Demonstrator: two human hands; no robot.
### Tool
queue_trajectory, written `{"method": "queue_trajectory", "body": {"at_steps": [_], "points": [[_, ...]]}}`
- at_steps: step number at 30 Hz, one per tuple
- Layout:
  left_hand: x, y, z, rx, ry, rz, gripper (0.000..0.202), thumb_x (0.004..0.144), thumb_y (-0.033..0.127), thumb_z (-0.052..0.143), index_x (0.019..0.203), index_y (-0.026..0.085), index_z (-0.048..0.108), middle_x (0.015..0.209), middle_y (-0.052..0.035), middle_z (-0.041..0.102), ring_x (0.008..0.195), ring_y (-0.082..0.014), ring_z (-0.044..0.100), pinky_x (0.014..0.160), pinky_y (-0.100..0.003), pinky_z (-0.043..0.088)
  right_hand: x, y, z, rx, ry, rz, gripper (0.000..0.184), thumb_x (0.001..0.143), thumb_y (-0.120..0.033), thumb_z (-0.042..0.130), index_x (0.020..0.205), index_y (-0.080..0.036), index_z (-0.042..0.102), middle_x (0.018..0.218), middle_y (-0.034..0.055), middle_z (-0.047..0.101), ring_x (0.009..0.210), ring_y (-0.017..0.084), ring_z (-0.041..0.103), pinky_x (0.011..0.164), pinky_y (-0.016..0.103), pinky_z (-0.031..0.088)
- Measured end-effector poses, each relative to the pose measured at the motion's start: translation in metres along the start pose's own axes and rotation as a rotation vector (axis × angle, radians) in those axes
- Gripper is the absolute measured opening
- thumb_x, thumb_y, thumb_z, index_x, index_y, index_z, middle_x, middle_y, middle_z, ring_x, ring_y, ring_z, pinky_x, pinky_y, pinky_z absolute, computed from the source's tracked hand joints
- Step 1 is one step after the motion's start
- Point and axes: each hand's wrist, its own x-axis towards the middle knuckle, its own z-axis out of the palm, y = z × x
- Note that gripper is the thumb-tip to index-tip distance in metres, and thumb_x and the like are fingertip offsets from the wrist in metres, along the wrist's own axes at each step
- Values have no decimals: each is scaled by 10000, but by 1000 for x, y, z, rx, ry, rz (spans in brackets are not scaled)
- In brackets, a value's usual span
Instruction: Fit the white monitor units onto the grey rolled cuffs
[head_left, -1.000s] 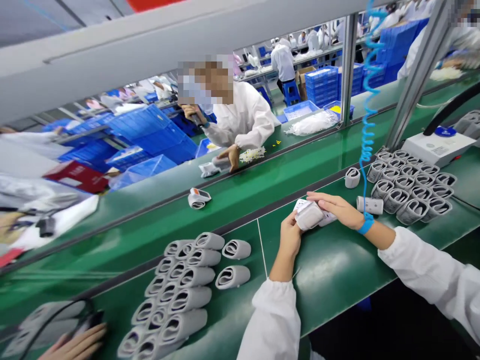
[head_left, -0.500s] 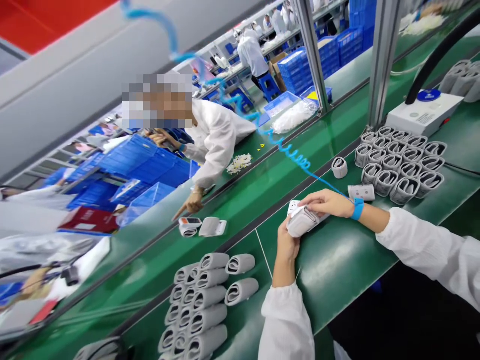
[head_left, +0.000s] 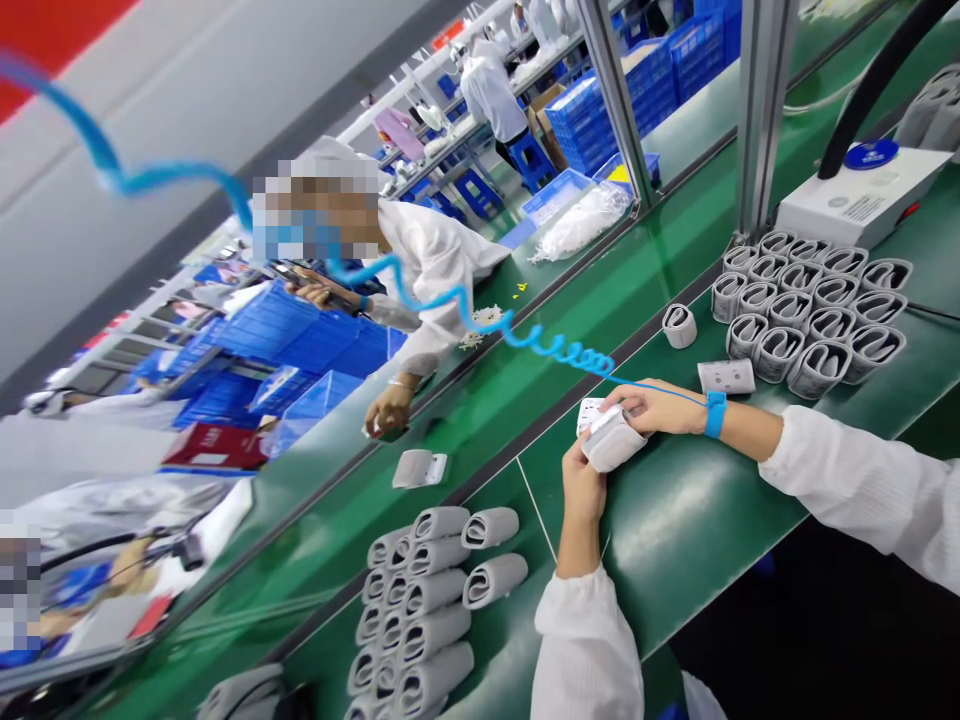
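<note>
Apparently a grey cuff [head_left: 616, 447] is being shaped over the near table [head_left: 690, 520], between left rolls [head_left: 442, 592] and right rolls [head_left: 792, 312]. The left hand [head_left: 583, 482] clasps it; the right hand [head_left: 664, 408] touches its top, grip unclear. Further shaping seems to call for steady left-side support.

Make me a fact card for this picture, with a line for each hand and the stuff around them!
left hand: holds a grey rolled fabric cuff
right hand: fingers on the same cuff
right wristband: bright blue, a blue coiled cord running to it
left side: cluster of grey rolled cuffs
right side: another cluster, beside a white box
across: a co-worker's hand
</note>
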Motion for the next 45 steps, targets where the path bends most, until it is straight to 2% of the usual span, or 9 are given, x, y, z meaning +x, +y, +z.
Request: {"method": "queue_trajectory", "body": {"at_steps": [7,12,19,27,31,34,38,42,45], "points": [[-3,-6,1,60,31,33,421,751,355,933,1136,197,871,1156,-66,861,1056,-252,789,1009,-364,609,-2,-2,1,-82,33,-16,461,729,-210,756,1188,-214,803,919,-7,817,743,154,666,628,228,475],[-6,-3,2,71,22,54,423,740,305,918,1149,210,872,1183,-67,861,1090,-269,791,1034,-389,610,-2,0,1,4,-11,1,515,716,-223,770,1231,-201,773,1014,19,841,787,173,715,667,246,519],[-8,-3,7,-8,49,-78,471,742,361,918,1179,196,855,1133,-82,859,974,-267,805,889,-386,646,-1,-1,0,79,-6,43,512,719,-255,811,1225,-199,765,982,17,833,752,173,727,656,254,551],[-10,-3,5,-4,-19,47,383,756,276,895,1129,194,857,1129,-78,854,1025,-275,794,1004,-433,634,-4,-3,-2,33,-34,-19,551,782,-248,835,1325,-187,764,1136,70,853,937,226,793,768,284,615],[-8,-6,18,-117,115,6,644,783,396,881,1388,204,767,1338,-141,803,1112,-308,798,902,-404,673,-6,-5,4,124,55,14,534,911,-387,831,1407,-212,734,1205,93,843,981,238,814,818,324,673],[-4,-8,21,-240,224,112,955,839,420,859,1700,313,459,1630,-156,625,1296,-319,749,948,-388,670,-4,-4,14,283,116,43,462,987,-506,775,1329,-196,756,1209,135,835,1036,254,834,955,397,697],[1,-7,8,-266,282,205,963,966,373,746,1788,336,246,1794,-138,428,1541,-337,578,1178,-460,569,11,0,34,267,79,76,464,917,-522,879,1221,-193,755,1224,157,829,1116,281,833,1076,445,664],[8,-4,-9,-35,316,297,837,1053,372,634,1793,294,251,1852,-99,323,1703,-310,333,1381,-491,313,48,-7,42,62,117,-15,533,839,-568,934,1156,-187,739,1099,115,823,1017,256,815,924,397,697],[14,-6,-16,193,322,372,767,1074,381,585,1775,231,310,1819,-154,373,1688,-321,354,1396,-490,274,97,-29,30,-257,154,-150,487,948,-569,794,1200,-156,738,1051,106,819,920,229,783,807,344,667]]}}
